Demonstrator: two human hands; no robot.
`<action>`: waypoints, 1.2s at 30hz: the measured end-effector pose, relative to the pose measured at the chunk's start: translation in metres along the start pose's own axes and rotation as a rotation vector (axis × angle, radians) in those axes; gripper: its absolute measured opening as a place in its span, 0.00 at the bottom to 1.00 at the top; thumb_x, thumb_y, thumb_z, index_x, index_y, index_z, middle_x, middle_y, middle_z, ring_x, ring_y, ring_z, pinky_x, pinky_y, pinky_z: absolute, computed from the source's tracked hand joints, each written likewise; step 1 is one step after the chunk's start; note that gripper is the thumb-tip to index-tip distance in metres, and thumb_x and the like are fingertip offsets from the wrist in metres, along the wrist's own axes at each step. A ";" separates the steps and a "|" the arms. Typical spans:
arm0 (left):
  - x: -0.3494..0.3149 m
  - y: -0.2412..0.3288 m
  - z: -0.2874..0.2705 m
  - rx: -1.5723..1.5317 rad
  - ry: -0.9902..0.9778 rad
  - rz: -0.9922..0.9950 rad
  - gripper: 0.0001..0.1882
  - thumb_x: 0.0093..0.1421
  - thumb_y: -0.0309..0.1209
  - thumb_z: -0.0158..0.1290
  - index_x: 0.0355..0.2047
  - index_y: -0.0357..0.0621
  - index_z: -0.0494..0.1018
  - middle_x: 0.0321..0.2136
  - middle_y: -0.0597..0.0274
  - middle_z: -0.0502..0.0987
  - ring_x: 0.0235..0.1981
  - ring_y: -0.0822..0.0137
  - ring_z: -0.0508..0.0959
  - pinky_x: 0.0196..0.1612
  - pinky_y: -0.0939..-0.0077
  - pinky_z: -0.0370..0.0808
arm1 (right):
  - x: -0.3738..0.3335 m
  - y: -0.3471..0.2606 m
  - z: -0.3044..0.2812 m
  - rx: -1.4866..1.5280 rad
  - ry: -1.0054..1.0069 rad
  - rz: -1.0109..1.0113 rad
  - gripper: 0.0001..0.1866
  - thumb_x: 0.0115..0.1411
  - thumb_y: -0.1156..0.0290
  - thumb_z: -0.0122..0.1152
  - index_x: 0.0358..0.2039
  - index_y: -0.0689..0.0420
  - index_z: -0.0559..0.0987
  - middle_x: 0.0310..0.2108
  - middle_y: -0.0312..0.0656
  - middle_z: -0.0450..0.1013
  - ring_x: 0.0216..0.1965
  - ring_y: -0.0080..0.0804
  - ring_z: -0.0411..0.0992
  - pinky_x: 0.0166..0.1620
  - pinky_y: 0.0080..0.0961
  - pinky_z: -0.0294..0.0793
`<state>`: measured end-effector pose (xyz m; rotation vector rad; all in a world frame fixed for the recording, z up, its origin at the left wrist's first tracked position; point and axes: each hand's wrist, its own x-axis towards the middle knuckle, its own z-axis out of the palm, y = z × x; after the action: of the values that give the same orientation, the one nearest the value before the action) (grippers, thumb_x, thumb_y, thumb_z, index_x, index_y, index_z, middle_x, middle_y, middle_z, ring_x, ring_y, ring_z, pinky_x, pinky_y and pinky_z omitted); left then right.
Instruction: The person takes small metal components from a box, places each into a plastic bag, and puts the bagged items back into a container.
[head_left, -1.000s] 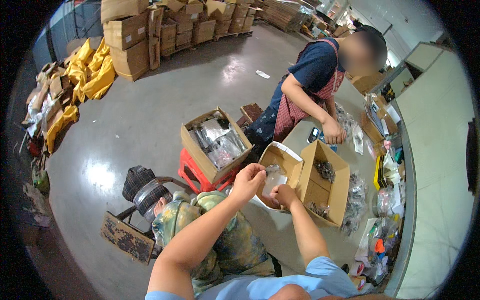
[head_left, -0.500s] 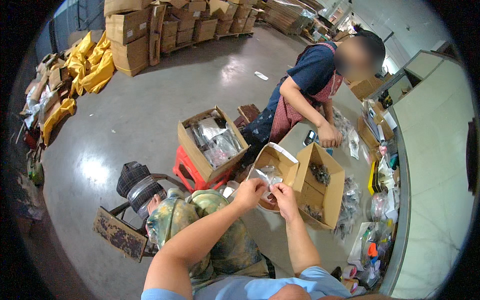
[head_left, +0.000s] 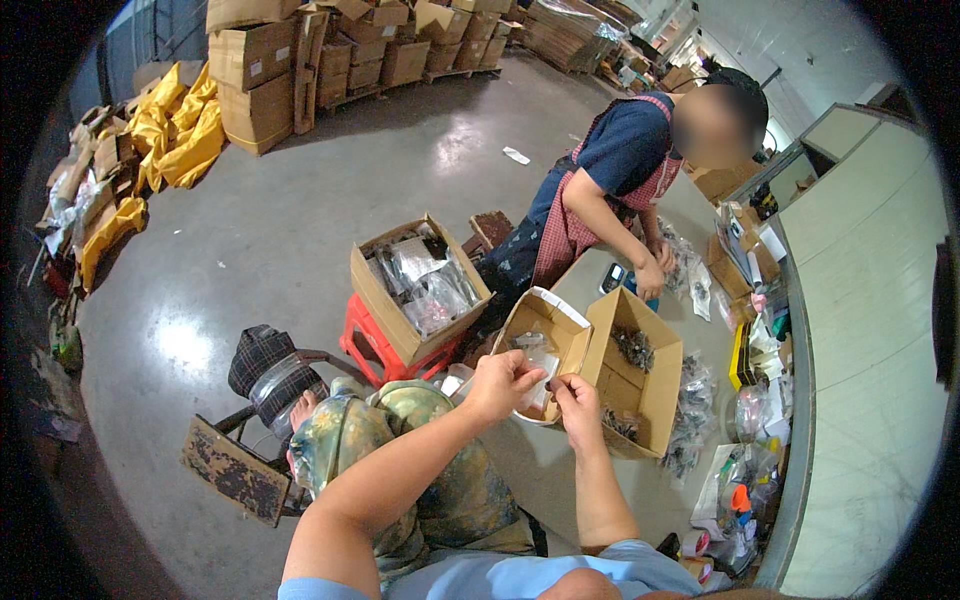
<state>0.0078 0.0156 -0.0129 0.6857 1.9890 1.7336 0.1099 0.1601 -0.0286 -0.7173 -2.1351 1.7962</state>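
My left hand [head_left: 500,387] is closed in a pinch at the edge of a small clear plastic bag [head_left: 541,363], over the near part of a pale-rimmed cardboard box [head_left: 570,335]. Close beside it, my right hand [head_left: 578,408] pinches a small dark piece [head_left: 556,384], too small to name. The two sets of fingertips are a short way apart. Touching that box on the right is a second open carton [head_left: 663,385], with small dark parts [head_left: 634,347] in clumps inside it. More clear bags appear to lie within the pale-rimmed box, partly hidden by my hands.
A carton of filled plastic bags [head_left: 425,275] rests on a red stool [head_left: 365,340]. Across the table a co-worker in a checked apron [head_left: 570,225] handles small items beside a phone-like device [head_left: 612,278]. Bagged parts [head_left: 692,410] and tape rolls [head_left: 695,543] line the right side.
My hands have drawn slightly apart, and a dark piece now shows in my right fingertips. The bag hangs lower by my left hand. The co-worker's hands have come together.
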 end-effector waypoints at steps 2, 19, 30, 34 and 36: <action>0.002 -0.006 -0.004 -0.036 -0.011 0.036 0.10 0.51 0.31 0.60 0.25 0.36 0.74 0.17 0.62 0.72 0.19 0.77 0.68 0.24 0.80 0.68 | -0.002 -0.006 -0.003 -0.027 -0.005 -0.062 0.06 0.59 0.73 0.53 0.27 0.61 0.75 0.24 0.29 0.69 0.26 0.14 0.63 0.30 0.14 0.63; -0.004 -0.006 -0.004 0.272 -0.094 0.463 0.12 0.41 0.27 0.62 0.29 0.41 0.78 0.27 0.55 0.75 0.28 0.59 0.76 0.31 0.71 0.74 | -0.025 -0.076 -0.002 -0.780 -0.313 -0.487 0.14 0.47 0.67 0.65 0.34 0.59 0.78 0.35 0.44 0.73 0.38 0.38 0.69 0.45 0.30 0.67; -0.011 -0.005 0.013 0.422 -0.313 0.303 0.19 0.41 0.26 0.57 0.35 0.39 0.66 0.26 0.55 0.77 0.33 0.56 0.77 0.46 0.65 0.67 | -0.009 -0.023 -0.067 -0.143 -0.408 0.075 0.12 0.54 0.71 0.60 0.39 0.60 0.77 0.36 0.39 0.75 0.35 0.23 0.72 0.38 0.21 0.73; -0.005 0.002 0.012 0.252 -0.359 0.146 0.23 0.42 0.29 0.62 0.39 0.37 0.68 0.26 0.53 0.77 0.28 0.59 0.79 0.32 0.70 0.75 | 0.033 0.024 -0.159 -1.003 -0.099 0.127 0.13 0.51 0.64 0.59 0.33 0.60 0.76 0.31 0.50 0.74 0.34 0.48 0.73 0.39 0.35 0.72; -0.003 0.002 0.013 0.261 -0.357 0.125 0.24 0.42 0.29 0.63 0.40 0.37 0.69 0.26 0.53 0.77 0.27 0.61 0.79 0.33 0.71 0.75 | 0.036 0.063 -0.178 -1.272 -0.229 0.323 0.13 0.48 0.66 0.58 0.29 0.63 0.76 0.35 0.54 0.73 0.38 0.49 0.71 0.41 0.37 0.70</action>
<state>0.0181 0.0239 -0.0131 1.1421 1.9643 1.3095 0.1807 0.3362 -0.0584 -1.1538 -3.3628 0.3599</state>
